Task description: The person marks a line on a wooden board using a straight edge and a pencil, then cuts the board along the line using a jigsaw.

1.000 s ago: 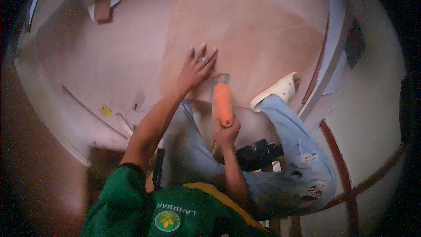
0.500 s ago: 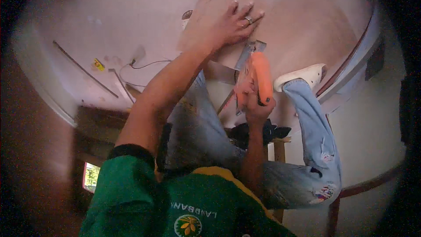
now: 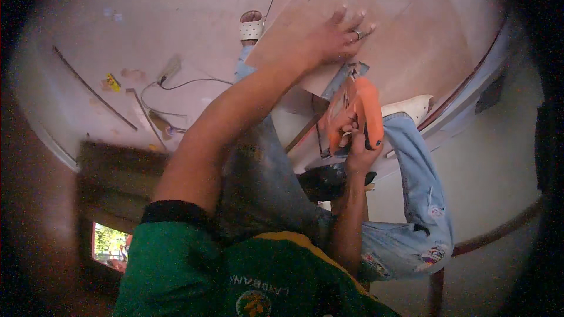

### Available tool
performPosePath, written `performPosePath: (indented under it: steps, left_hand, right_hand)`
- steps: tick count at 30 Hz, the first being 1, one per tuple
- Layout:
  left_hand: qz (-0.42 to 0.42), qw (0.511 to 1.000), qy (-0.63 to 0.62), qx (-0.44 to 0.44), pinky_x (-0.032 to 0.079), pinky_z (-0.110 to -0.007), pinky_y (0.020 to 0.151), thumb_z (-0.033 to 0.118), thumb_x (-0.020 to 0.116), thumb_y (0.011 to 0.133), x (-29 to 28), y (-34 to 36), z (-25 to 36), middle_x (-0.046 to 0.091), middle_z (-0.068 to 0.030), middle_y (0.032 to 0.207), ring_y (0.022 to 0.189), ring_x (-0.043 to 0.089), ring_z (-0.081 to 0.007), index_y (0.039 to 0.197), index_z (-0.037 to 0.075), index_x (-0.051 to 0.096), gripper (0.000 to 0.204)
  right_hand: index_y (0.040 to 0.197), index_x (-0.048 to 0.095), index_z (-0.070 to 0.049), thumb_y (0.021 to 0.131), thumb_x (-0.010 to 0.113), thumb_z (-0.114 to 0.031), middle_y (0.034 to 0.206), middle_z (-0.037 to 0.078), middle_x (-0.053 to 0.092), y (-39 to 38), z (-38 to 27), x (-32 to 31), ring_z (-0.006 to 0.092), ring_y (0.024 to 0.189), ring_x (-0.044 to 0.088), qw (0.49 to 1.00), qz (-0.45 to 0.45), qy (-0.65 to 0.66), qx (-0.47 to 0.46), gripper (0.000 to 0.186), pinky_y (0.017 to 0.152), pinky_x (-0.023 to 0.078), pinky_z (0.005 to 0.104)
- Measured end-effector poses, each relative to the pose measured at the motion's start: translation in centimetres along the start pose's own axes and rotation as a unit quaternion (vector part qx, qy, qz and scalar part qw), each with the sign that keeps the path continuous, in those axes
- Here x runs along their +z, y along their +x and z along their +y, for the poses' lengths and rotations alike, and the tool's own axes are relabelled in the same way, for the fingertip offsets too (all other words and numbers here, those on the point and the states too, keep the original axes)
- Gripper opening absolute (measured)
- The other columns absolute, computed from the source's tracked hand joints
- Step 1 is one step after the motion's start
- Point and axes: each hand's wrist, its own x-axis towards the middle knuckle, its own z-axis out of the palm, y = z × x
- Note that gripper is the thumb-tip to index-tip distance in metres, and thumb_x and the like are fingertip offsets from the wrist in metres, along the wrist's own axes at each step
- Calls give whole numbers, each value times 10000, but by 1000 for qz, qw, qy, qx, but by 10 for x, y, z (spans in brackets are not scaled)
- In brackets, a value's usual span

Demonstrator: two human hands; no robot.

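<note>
My left hand [image 3: 343,41] lies flat with fingers spread on a thin brown board [image 3: 411,41], which looks like plywood. A ring is on one finger. Close below it, my right hand [image 3: 359,151] is wrapped round the handle of an orange power tool [image 3: 369,105], which looks like a jigsaw. The tool's grey metal base plate [image 3: 343,79] sits at the board's near edge, a little below my left hand. Whether a blade is in the board I cannot tell.
White clogs [image 3: 251,28] are on my feet, one beside the board's left edge, the other [image 3: 408,107] partly under it. On the pale floor lie long thin strips [image 3: 94,87], a cable [image 3: 200,80] and a small yellow item [image 3: 113,82]. A dark bag-like thing [image 3: 324,181] is below the tool.
The view has shifted. Both hands, the tool and the board now stand further right against the floor things, and more of the left clog shows. My grips look the same.
</note>
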Motion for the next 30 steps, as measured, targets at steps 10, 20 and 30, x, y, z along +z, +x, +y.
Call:
performPosePath:
  steps: [10, 20, 30]
  left_hand:
    - [7, 990, -140, -29, 211, -698, 1034, 317, 493, 900, -6, 11, -7, 310, -17, 1544, 1398, 314, -293, 1400, 152, 438, 530]
    - [-138, 989, -48, 34, 89, -791, 1006, 353, 498, 896, -40, 44, -11, 165, -140, 1582, 1425, 117, -487, 1467, 43, 303, 679]
    - [-79, 994, 42, 64, 251, -786, 950, 417, 570, 833, -27, 34, -9, 223, -220, 1538, 1357, 253, -540, 1403, -25, 381, 746]
  right_hand:
    - [1028, 505, 23, 779, 695, -142, 872, 51, 577, -7, -21, 3, 109, 748, 551, 997, 44, -50, 39, 354, 643, 464, 271]
    - [966, 584, 36, 682, 751, -212, 829, 189, 649, -4, 12, 1, 338, 733, 639, 958, 149, -240, -54, 413, 646, 509, 444]
    - [876, 599, 8, 695, 696, -188, 768, 200, 619, -2, -7, 3, 383, 746, 623, 990, 49, -132, -5, 284, 698, 488, 446]
